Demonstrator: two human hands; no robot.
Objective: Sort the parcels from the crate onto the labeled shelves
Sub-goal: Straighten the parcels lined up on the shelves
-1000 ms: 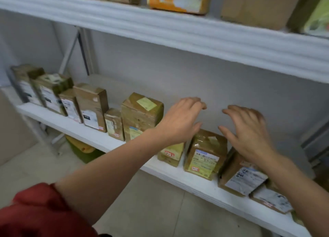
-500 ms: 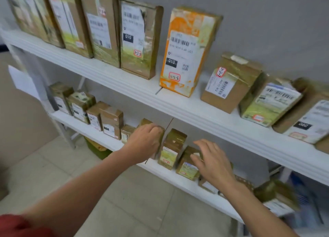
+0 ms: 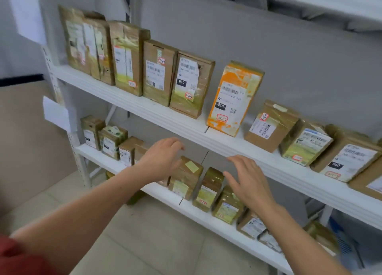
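Note:
Two white shelves hold brown taped parcels. My left hand (image 3: 163, 157) hovers in front of the lower shelf (image 3: 206, 217), fingers loosely bent, holding nothing, just left of a box with a yellow note (image 3: 187, 177). My right hand (image 3: 248, 181) floats with spread fingers over two small parcels (image 3: 211, 189), apart from them. On the upper shelf (image 3: 186, 124) stand taller boxes and an orange parcel (image 3: 233, 97). The crate is out of view.
Paper labels (image 3: 54, 112) hang on the rack's left post (image 3: 76, 142). More parcels lie tilted at the right of both shelves. A third shelf shows at the top right. A green object sits on the tiled floor under the lower shelf.
The view has lifted, so the upper shelf and its parcels now fill the frame. Both hands have drawn back from the lower shelf's parcels and stay empty.

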